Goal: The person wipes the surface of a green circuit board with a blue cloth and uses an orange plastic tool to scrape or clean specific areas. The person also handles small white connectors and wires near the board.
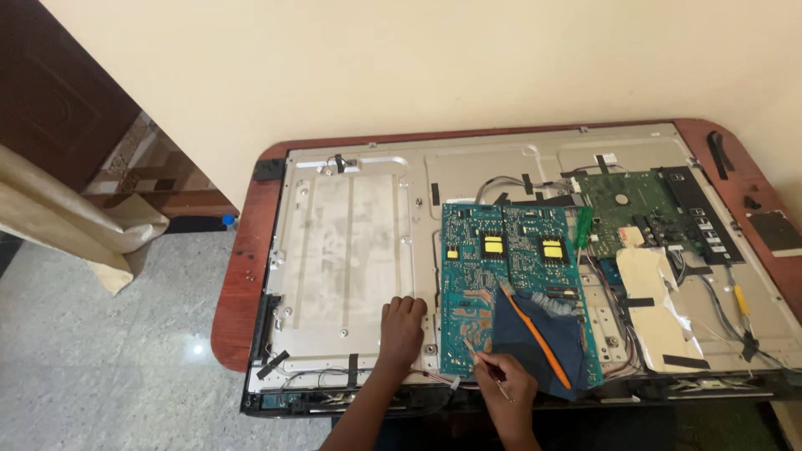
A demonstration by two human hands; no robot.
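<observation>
A flat-screen television lies face down with its back cover off, showing a bare metal chassis (342, 250). My left hand (402, 329) rests flat on the chassis near its front edge, fingers together, holding nothing. My right hand (504, 386) grips a thin tool (484, 363) whose tip touches the lower left corner of a teal circuit board (480, 267). A dark blue cloth (539, 342) with an orange stripe lies over the board's lower right part. A green circuit board (622, 209) sits further right.
The television rests on a reddish-brown table (238, 276) against a cream wall. A beige sheet taped down (656, 301) and loose cables (735, 309) lie at the right. Grey tiled floor (100, 351), a dark door and a beige cloth are on the left.
</observation>
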